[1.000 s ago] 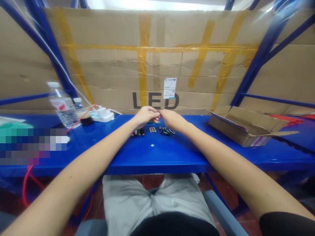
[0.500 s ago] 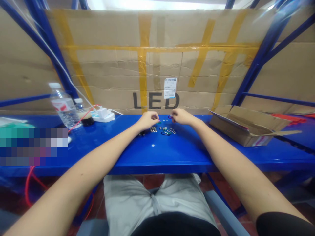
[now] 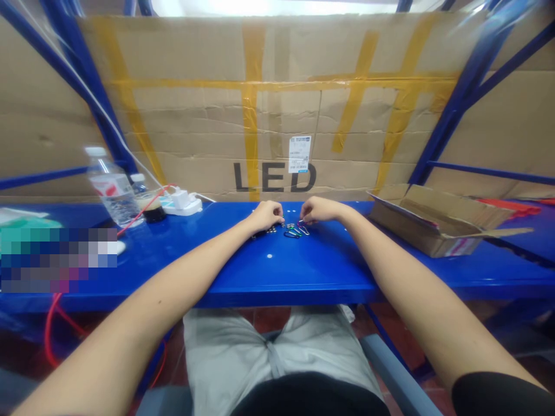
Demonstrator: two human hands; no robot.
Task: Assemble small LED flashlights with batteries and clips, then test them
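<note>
My left hand point(image 3: 266, 215) rests curled on the blue bench point(image 3: 269, 271), its fingers closed over a small cluster of metal pieces point(image 3: 272, 230). My right hand point(image 3: 318, 210) is beside it, fingers pinched at the edge of several small coloured clips point(image 3: 296, 230) that lie on the bench. What each pinch holds is too small to make out. Both forearms reach forward from the lower corners of the view.
An open cardboard box point(image 3: 437, 222) lies at the right. At the left stand a water bottle point(image 3: 110, 188), a dark-liquid bottle point(image 3: 147, 199) and a white power strip point(image 3: 180, 202) with a red cable. A taped cardboard sheet marked LED point(image 3: 277, 115) backs the bench.
My hands were joined above the parts, then parted and came down to the bench. The right hand moved right, then settled back at the clips; the left lowered onto the metal pieces.
</note>
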